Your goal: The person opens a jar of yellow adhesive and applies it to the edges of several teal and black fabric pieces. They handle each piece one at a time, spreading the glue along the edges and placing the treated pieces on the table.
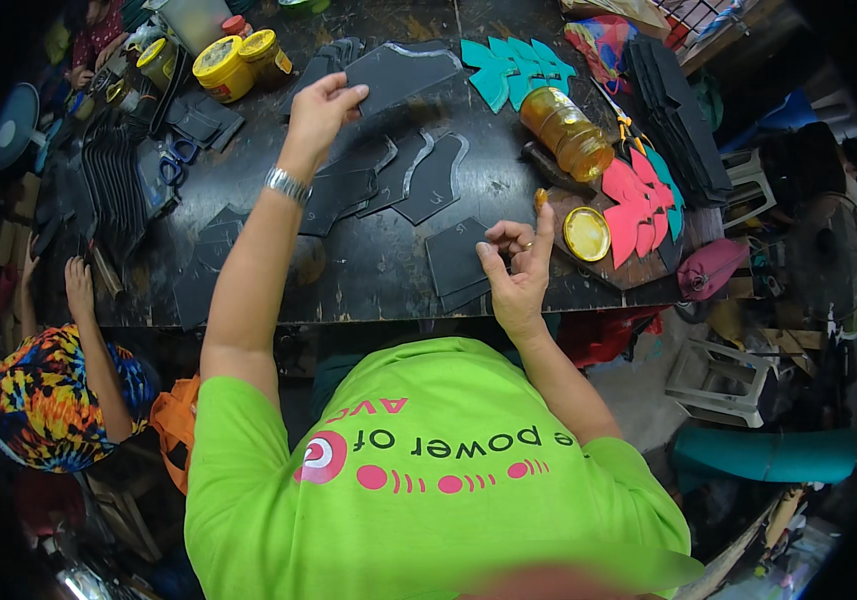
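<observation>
By the table edge (pixel 369 314), right hand (pixel 519 268) curls loosely; left hand (pixel 321 108) grips black panel (pixel 405 80).

Left of the amber jar (pixel 561 125), bare tabletop (pixel 495 172) leaves passage, but teal cutouts (pixel 515 68) block beyond it and coral cutouts (pixel 637 205) its right.

Dark and pink printed lettering (pixel 449 440) stands upside down on the green shirt (pixel 429 535) — small handwritten marks (pixel 436 195) on black cut pieces (pixel 433 178).
</observation>
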